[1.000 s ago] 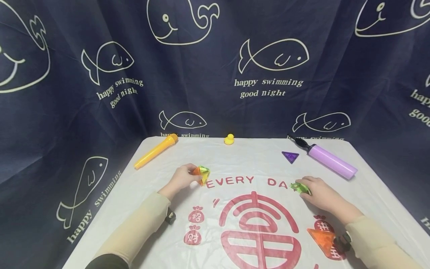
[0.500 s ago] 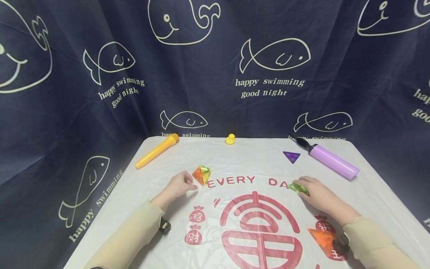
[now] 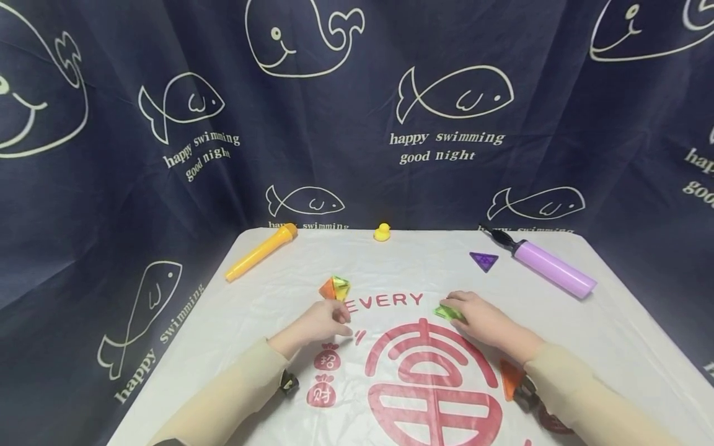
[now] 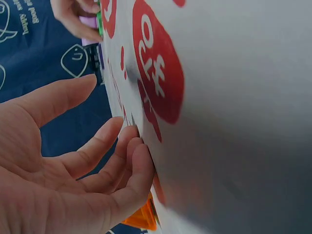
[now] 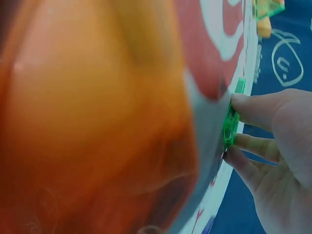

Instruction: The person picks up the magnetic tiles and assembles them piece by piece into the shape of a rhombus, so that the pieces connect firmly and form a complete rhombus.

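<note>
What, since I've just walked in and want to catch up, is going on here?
Someone's right hand pinches a green piece at a white table. The left hand holds nothing; just beyond it is a small multicoloured block. An orange piece lies nearer the person, partly hidden, and a purple triangle lies farther back. A toy microphone, a duck and a pump are toward the far edge.
</note>
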Action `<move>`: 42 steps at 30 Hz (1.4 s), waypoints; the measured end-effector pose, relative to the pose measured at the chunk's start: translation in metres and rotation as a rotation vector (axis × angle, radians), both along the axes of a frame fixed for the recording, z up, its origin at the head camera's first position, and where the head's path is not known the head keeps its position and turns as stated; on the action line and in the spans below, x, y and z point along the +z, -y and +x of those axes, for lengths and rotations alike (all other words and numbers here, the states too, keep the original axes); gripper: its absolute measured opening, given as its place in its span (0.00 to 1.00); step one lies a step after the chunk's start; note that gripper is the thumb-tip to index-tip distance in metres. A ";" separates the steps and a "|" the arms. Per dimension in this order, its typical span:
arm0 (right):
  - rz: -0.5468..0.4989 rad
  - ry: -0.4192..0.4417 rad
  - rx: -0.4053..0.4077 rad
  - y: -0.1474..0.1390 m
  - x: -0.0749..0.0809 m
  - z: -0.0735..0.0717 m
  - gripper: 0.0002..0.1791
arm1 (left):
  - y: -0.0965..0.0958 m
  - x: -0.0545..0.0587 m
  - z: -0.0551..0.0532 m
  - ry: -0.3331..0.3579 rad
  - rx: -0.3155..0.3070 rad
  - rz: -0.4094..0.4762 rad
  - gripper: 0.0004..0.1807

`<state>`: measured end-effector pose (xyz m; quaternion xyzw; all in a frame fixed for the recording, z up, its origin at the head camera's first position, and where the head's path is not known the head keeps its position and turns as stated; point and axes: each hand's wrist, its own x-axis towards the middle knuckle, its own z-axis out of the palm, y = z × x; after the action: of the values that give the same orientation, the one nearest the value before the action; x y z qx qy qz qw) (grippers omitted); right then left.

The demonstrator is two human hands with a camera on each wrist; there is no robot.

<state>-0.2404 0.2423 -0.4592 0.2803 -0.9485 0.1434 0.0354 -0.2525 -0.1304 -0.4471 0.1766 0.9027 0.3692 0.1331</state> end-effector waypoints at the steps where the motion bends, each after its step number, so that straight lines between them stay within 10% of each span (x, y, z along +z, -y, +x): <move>1: 0.001 -0.001 0.012 0.004 0.001 0.000 0.23 | -0.002 -0.001 0.000 -0.002 -0.009 -0.007 0.15; 11: 0.008 -0.002 0.068 0.017 0.008 0.003 0.24 | -0.024 -0.002 -0.006 -0.032 -0.074 -0.088 0.16; 22: -0.057 0.109 -0.022 -0.031 0.011 0.017 0.29 | -0.065 -0.001 -0.021 -0.035 -0.158 -0.183 0.31; 31: -0.091 0.166 -0.072 -0.078 0.004 0.052 0.31 | -0.103 -0.004 -0.045 -0.059 -0.183 -0.143 0.32; 42: -0.158 0.121 -0.077 -0.092 -0.009 0.099 0.37 | -0.145 -0.001 -0.049 -0.065 -0.202 -0.076 0.33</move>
<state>-0.1418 0.3343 -0.4680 0.2306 -0.9448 0.2329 0.0056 -0.3020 0.0149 -0.4481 0.2737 0.8974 0.3134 0.1467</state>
